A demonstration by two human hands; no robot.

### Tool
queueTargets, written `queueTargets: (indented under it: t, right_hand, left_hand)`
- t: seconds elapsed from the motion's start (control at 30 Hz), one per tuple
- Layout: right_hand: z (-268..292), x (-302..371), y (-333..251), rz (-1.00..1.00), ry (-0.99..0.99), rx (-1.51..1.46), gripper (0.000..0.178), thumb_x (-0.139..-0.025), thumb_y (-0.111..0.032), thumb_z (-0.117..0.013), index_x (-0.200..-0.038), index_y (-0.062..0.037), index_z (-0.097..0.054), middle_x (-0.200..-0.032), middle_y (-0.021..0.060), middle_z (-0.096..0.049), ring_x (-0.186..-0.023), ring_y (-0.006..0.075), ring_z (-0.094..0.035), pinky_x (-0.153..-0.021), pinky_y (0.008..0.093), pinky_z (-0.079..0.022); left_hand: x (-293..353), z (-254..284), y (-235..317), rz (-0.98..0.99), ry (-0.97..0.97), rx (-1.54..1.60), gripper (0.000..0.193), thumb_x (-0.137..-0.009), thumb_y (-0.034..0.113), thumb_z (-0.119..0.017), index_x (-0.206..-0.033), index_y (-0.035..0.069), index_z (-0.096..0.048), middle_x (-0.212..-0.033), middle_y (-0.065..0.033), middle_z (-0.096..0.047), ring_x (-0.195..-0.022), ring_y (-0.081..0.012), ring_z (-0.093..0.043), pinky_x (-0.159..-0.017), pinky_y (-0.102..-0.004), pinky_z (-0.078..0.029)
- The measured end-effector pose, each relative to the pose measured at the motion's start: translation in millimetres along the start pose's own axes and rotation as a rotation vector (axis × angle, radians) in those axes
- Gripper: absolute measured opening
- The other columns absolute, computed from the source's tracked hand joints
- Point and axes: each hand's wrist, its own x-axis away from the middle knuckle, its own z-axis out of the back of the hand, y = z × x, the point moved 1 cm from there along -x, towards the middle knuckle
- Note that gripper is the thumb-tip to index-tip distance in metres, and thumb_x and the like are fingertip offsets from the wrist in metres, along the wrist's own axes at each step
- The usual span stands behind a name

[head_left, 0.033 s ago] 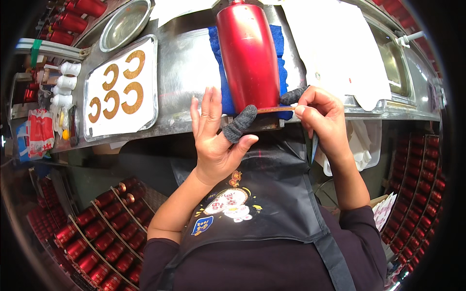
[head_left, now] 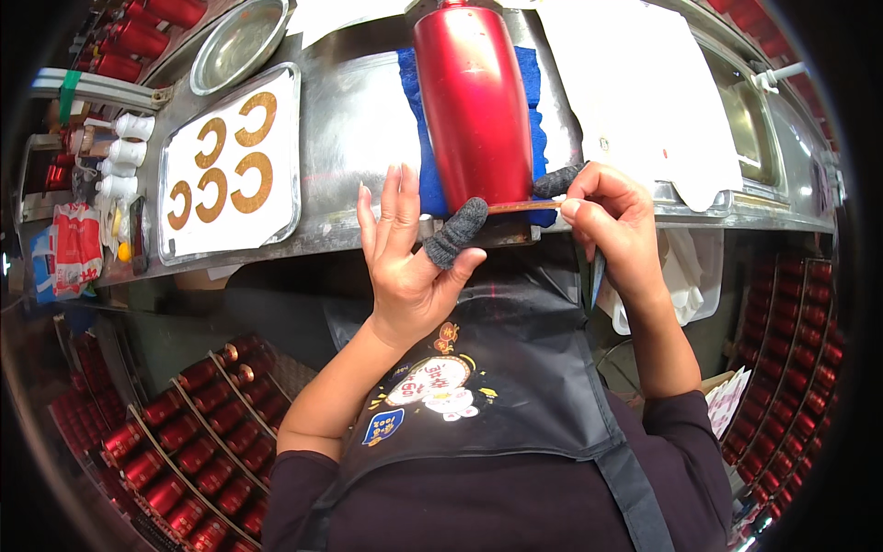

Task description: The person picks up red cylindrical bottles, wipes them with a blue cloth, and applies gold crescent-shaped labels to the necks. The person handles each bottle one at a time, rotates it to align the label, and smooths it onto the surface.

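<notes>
A glossy red bottle [head_left: 474, 101] lies on a folded blue cloth [head_left: 535, 120], its base toward me. Along the base edge runs a thin gold-brown strip [head_left: 521, 207]. My right hand [head_left: 618, 212] pinches the strip's right end between thumb and fingertip, its index finger in a dark knitted finger sleeve. On the left, my left hand [head_left: 409, 262] is open with fingers spread; its grey-sleeved index finger touches the base near the strip's left end. The fingertip hides that end of the strip.
At the left, a metal tray [head_left: 296, 166] holds several gold C-shaped pieces [head_left: 253, 182] on white paper. Behind it stands a metal bowl [head_left: 241, 46]. White sheeting [head_left: 635, 92] covers the right side. Racks of red bottles [head_left: 198, 451] flank me below the steel table [head_left: 354, 138].
</notes>
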Motion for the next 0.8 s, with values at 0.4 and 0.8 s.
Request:
queueTargets:
  t: [0.4, 0.8]
  right_hand:
    - [2, -6, 11, 0.04, -0.016, 0.014, 0.012, -0.088, -0.008, -0.063, -0.079, -0.004, -0.057, -0.062, -0.0033, -0.052, -0.05, 0.002, -0.044, -0.046, 0.0188, -0.032]
    - [2, -10, 17, -0.02, -0.055, 0.029, 0.008, -0.088, -0.005, -0.067, -0.082, -0.0036, -0.062, -0.076, -0.0067, -0.057, -0.067, 0.0, -0.049, -0.06, 0.017, -0.037]
  left_hand:
    - [-11, 14, 1, -0.092, -0.055, -0.177, 0.025, -0.083, 0.033, -0.076, -0.105, 0.021, -0.078, -0.152, -0.0264, -0.042, -0.139, -0.0478, -0.04, -0.109, -0.0717, -0.02]
    - [-57, -2, 24, -0.348, -0.074, -0.27, 0.015, -0.064, 0.02, -0.068, -0.064, 0.005, -0.064, -0.138, -0.018, -0.06, -0.126, -0.0535, -0.051, -0.103, -0.0773, -0.028]
